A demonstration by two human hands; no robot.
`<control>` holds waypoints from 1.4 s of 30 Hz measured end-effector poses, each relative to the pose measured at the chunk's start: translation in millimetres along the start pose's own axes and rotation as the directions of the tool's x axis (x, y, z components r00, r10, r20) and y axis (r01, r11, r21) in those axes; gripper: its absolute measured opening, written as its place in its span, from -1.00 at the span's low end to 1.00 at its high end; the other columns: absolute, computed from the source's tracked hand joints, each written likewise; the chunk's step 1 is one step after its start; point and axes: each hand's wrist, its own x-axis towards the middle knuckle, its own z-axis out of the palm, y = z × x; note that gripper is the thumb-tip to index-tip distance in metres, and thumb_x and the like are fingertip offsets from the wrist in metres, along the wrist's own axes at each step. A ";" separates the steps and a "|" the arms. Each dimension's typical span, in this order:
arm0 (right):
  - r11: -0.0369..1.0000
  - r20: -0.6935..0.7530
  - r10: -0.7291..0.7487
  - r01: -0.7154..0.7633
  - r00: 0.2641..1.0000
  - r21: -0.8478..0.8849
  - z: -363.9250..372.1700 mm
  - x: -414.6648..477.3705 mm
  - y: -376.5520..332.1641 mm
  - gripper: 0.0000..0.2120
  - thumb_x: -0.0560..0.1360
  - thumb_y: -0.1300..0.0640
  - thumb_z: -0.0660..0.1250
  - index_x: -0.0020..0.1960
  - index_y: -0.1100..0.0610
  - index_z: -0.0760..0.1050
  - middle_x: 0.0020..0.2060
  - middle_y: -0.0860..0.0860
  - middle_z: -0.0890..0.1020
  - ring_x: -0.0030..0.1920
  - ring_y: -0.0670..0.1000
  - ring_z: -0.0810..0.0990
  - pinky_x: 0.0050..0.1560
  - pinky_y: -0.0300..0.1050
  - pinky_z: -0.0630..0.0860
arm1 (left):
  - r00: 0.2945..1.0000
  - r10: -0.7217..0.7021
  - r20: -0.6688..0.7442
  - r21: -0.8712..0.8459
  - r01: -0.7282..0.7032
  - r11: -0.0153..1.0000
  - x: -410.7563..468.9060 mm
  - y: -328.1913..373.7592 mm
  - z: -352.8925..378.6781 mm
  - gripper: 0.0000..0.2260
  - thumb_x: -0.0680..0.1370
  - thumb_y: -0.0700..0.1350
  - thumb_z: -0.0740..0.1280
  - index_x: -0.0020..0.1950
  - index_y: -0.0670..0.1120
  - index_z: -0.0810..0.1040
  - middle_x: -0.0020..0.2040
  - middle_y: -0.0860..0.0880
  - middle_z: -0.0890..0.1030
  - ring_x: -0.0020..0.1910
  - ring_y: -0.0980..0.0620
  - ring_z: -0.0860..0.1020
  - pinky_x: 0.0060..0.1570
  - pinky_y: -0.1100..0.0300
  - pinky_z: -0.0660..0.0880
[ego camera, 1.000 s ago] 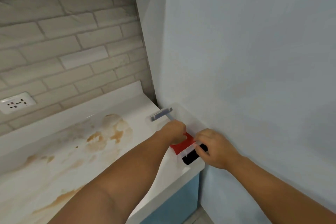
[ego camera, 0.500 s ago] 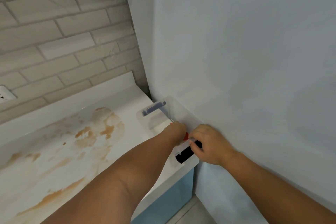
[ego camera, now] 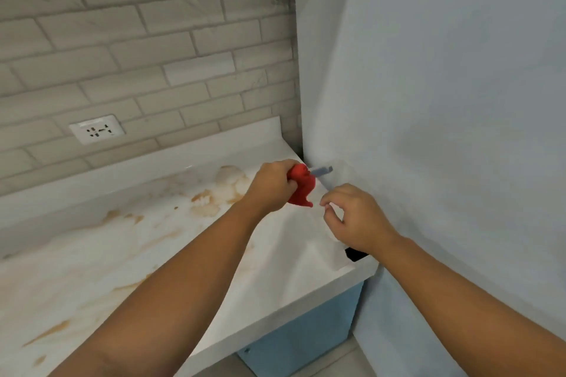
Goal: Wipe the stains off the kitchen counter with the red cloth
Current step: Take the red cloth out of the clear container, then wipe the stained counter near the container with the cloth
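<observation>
Left hand [ego camera: 271, 190] grips the red cloth [ego camera: 301, 185], right hand [ego camera: 352, 217] loosely curled, apparently empty; counter [ego camera: 291, 269] stains [ego camera: 214, 202] not yet wiped.

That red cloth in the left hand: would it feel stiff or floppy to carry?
Probably floppy: the red cloth bunches in the left hand and its loose end droops. Likely light too: one hand alone seems to hold it above the counter.

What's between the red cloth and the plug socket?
In the head view: brown stains on the white counter, then its raised back edge and wall tiles.
</observation>
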 end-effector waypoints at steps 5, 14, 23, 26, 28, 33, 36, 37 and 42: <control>0.993 0.099 -0.111 0.106 0.989 0.052 53.7 12.1 -66.6 -0.77 0.54 0.05 0.25 0.11 0.06 0.60 0.05 -0.05 0.64 0.08 -0.08 0.56 0.16 -0.19 0.49 | 0.976 -0.168 -0.138 -0.043 0.163 0.986 -95.6 -83.3 -60.3 -0.60 0.46 -0.26 0.24 0.19 0.09 0.61 -0.05 0.12 0.64 -0.13 0.14 0.54 -0.28 0.45 0.36; 0.991 0.361 -0.134 0.117 0.923 0.069 163.5 -32.9 -103.5 -0.76 0.56 0.12 0.25 0.18 0.08 0.58 0.13 -0.04 0.61 0.21 -0.04 0.49 0.18 -0.25 0.37 | 0.934 -0.315 -0.170 0.115 0.337 0.935 -261.9 -204.1 -22.5 -0.70 0.58 -0.20 0.27 0.28 0.00 0.56 0.14 0.01 0.64 0.10 -0.02 0.58 0.10 0.19 0.48; 0.995 0.348 -0.086 0.098 0.933 -0.015 200.0 -77.5 -87.3 -0.72 0.49 0.23 0.35 0.19 0.18 0.56 0.16 0.07 0.58 0.21 0.08 0.50 0.23 -0.09 0.43 | 0.916 -0.370 -0.156 0.100 0.387 0.917 -315.5 -201.7 29.2 -0.60 0.65 0.05 0.12 0.42 -0.08 0.44 0.44 -0.04 0.42 0.45 -0.09 0.29 0.43 0.11 0.21; 0.991 0.346 -0.066 0.102 0.936 -0.088 197.7 -79.2 -79.6 -0.69 0.49 0.24 0.35 0.22 0.24 0.54 0.22 0.16 0.56 0.26 0.17 0.48 0.30 0.03 0.42 | 0.836 -0.436 -0.334 0.050 0.478 0.877 -296.8 -200.6 30.9 -0.69 0.67 -0.02 0.12 0.26 -0.13 0.52 0.24 -0.08 0.56 0.25 -0.08 0.42 0.26 0.13 0.34; 0.985 0.354 -0.048 0.103 0.934 -0.139 196.6 -79.1 -71.9 -0.62 0.52 0.19 0.33 0.32 0.25 0.47 0.31 0.19 0.50 0.34 0.20 0.43 0.37 0.09 0.36 | 0.808 -0.499 -0.312 0.098 0.550 0.829 -286.4 -203.1 42.2 -0.63 0.67 -0.01 0.07 0.35 -0.19 0.44 0.33 -0.14 0.49 0.35 -0.11 0.35 0.39 0.08 0.27; 0.970 0.422 -0.008 0.110 0.907 -0.218 196.5 -66.5 -43.8 -0.44 0.59 -0.01 0.20 0.50 0.21 0.21 0.48 0.16 0.28 0.48 0.17 0.23 0.49 0.10 0.18 | 0.739 -0.629 -0.242 0.268 0.674 0.688 -270.3 -203.0 71.7 -0.44 0.65 0.05 -0.06 0.58 -0.23 0.05 0.59 -0.20 0.09 0.58 -0.18 -0.01 0.55 -0.07 -0.09; 0.958 0.458 0.023 0.111 0.889 -0.264 195.6 -57.6 -26.8 -0.41 0.61 -0.08 0.12 0.53 0.20 0.16 0.52 0.14 0.22 0.52 0.14 0.16 0.52 0.08 0.11 | 0.748 -0.622 -0.230 0.275 0.663 0.696 -254.6 -204.9 74.0 -0.45 0.66 0.05 -0.10 0.60 -0.18 0.01 0.61 -0.15 0.04 0.58 -0.16 -0.05 0.55 -0.06 -0.12; 0.956 0.466 0.031 0.110 0.884 -0.273 195.6 -55.2 -21.2 -0.41 0.61 -0.10 0.10 0.53 0.20 0.15 0.53 0.14 0.20 0.53 0.14 0.13 0.52 0.08 0.09 | 0.760 -0.610 -0.222 0.279 0.649 0.707 -247.2 -206.2 74.5 -0.46 0.67 0.06 -0.12 0.60 -0.17 0.01 0.61 -0.14 0.04 0.59 -0.15 -0.06 0.55 -0.05 -0.12; 0.947 0.477 0.044 0.115 0.878 -0.300 196.8 -41.0 -0.9 -0.39 0.62 -0.12 0.05 0.55 0.20 0.10 0.56 0.13 0.10 0.56 0.13 0.03 0.54 0.09 0.02 | 0.860 -0.490 -0.145 0.285 0.511 0.811 -214.9 -199.0 83.7 -0.50 0.69 0.04 -0.14 0.60 -0.10 0.08 0.61 -0.05 0.10 0.59 -0.08 -0.04 0.55 0.00 -0.12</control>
